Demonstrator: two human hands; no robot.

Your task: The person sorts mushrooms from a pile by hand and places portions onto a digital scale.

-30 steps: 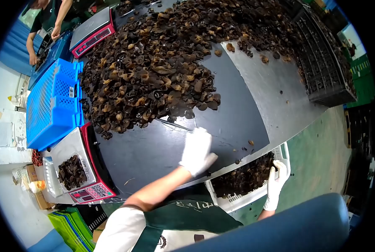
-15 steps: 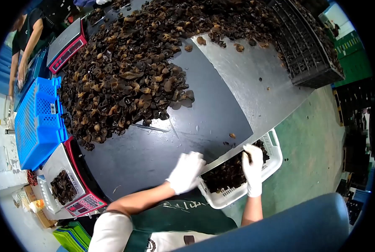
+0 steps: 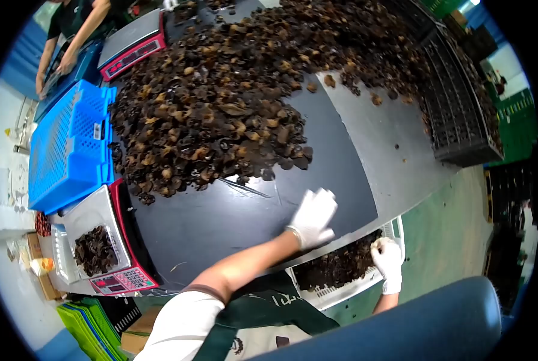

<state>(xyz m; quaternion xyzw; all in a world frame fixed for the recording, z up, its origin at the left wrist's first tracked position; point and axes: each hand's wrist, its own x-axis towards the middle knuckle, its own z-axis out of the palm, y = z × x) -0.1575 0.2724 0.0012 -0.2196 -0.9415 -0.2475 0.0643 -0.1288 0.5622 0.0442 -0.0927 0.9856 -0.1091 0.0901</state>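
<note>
Blue crate (image 3: 70, 150) (beside a scale (image 3: 94, 210)) flanks the dark heap (image 3: 212, 120).

Heaped dark pieces (image 3: 221, 102): mottled black and brown, flecked with amber. Gloved left hand (image 3: 313, 221): white. Gloved right hand (image 3: 387, 259): likewise white. Basket (image 3: 401, 231): white, slotted wall. Sheet on the tabletop (image 3: 335, 156): dark grey, pale sheen. Metal surface (image 3: 380, 150) beside it: silver-grey. Near scale (image 3: 88, 210): red casing, silver plate, pinkish-white keypad (image 3: 133, 279). Far scale (image 3: 133, 59): red casing, silver-grey plate. Crate at left (image 3: 52, 150): bright blue, lattice-perforated, pale label (image 3: 97, 130). Crate at right (image 3: 455, 105): black, gridded. Apron (image 3: 254, 313): dark green, white lettering. Stacked trays (image 3: 79, 328): lime green, one blue.
</note>
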